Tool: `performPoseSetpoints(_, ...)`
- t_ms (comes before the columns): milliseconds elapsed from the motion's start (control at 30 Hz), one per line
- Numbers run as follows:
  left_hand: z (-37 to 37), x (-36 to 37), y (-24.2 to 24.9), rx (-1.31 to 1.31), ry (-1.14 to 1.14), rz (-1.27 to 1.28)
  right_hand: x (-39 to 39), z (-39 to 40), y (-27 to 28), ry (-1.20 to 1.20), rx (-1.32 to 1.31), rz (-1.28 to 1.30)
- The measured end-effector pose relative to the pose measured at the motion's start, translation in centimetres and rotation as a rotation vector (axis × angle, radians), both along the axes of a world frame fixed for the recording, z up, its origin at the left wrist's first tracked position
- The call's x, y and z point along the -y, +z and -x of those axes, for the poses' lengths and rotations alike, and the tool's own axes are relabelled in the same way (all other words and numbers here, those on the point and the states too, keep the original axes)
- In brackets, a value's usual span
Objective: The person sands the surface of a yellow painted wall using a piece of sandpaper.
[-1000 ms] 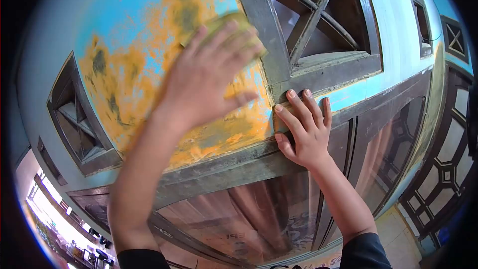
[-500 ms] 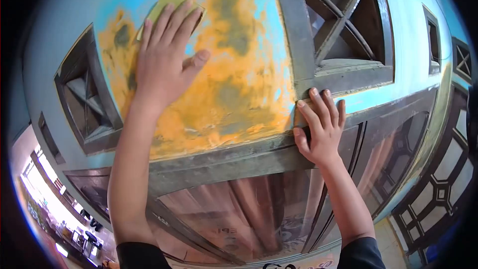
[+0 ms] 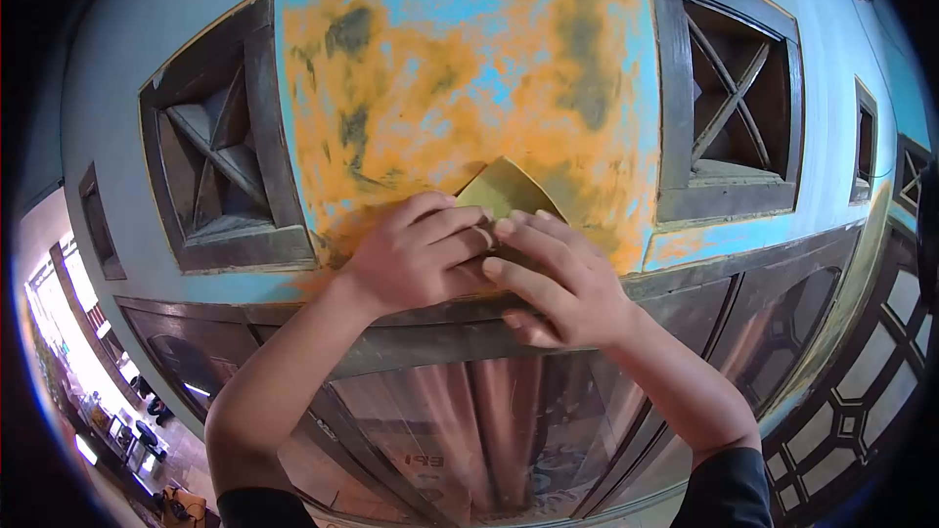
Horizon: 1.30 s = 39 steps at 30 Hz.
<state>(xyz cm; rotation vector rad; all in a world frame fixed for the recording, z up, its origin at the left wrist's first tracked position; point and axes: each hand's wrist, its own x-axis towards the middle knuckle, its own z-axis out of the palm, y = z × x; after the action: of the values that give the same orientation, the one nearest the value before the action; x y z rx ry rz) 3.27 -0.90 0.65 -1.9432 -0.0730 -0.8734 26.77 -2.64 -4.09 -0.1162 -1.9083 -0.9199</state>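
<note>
A piece of yellowish sandpaper [image 3: 506, 188] is held between both hands, low in front of the wall. Its top corner points upward and the sheet looks bent or folded. My left hand [image 3: 416, 252] grips it from the left, fingers curled over its lower edge. From the right, my right hand [image 3: 562, 279] pinches it, its fingertips meeting the left fingers. Behind them is a wall patch [image 3: 430, 78] with orange and dark smears over blue paint. The sandpaper's lower part is hidden by the fingers.
Dark wooden vents with crossed slats flank the patch, a left vent [image 3: 220, 147] and a right vent [image 3: 734, 98]. Below runs a wooden frame [image 3: 440, 332] over glass panes with curtains behind. A patterned door [image 3: 861, 401] stands at the right; a bright opening [image 3: 78, 323] is at the left.
My left hand has come down and right from the upper wall with the sandpaper. My right hand has left the wooden ledge and now grips the sheet too. The view has shifted left.
</note>
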Motion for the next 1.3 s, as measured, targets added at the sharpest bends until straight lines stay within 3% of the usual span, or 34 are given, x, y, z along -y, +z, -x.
performPoseSetpoints(100, 2.9, -0.6, -0.3, -0.007, 0.082, -0.149, -0.9, 2.1, 0.4, -0.076, 0.042, 0.067)
performPoseSetpoints(267, 6.5, -0.3, 0.1, 0.126, 0.207, -0.035, 0.9, 3.1, 2.8, -0.442, -0.083, 0.206)
performPoseSetpoints(367, 7.1, 0.2, 1.5, 0.262, 0.193, 0.043, 0.3, 1.1, 5.8, -0.63, -0.183, 0.017)
performPoseSetpoints(467, 6.3, -0.3, 1.8, 0.342, 0.23, 0.08, -0.1, 0.7, 7.0, -0.674, -0.223, -0.046)
performPoseSetpoints(600, 5.8, -0.3, 1.4, 0.363, 0.333, 0.084, -0.1, 1.1, 5.4, -0.63, 0.072, -0.01)
performPoseSetpoints(733, 5.9, -0.4, 1.2, 0.355, 0.342, 0.09, -0.7, -3.0, 10.0, -0.694, -0.239, -0.107)
performPoseSetpoints(900, 5.9, -0.3, 1.2, 0.35, 0.37, 0.081, -0.3, -0.4, 4.3, -0.643, 0.198, 0.037)
performPoseSetpoints(967, 5.8, -0.4, 1.2, 0.34, 0.376, 0.073, -1.0, -3.6, 6.4, -0.735, 0.123, -0.042)
performPoseSetpoints(1033, 5.8, -0.5, 1.2, 0.342, 0.387, 0.063, -0.8, -6.7, 8.4, -0.672, -0.236, -0.074)
performPoseSetpoints(1100, 5.5, -0.3, 1.1, 0.351, 0.425, 0.06, -1.0, -6.6, 6.8, -0.662, -0.176, -0.086)
performPoseSetpoints(1200, 4.4, -0.2, 0.9, 0.362, 0.448, 0.052, 0.3, -5.5, 2.1, -0.651, 0.232, 0.044)
performPoseSetpoints(1300, 2.3, 0.0, 1.3, 0.344, 0.463, 0.042, -0.7, -9.9, 6.2, -0.748, -0.07, -0.02)
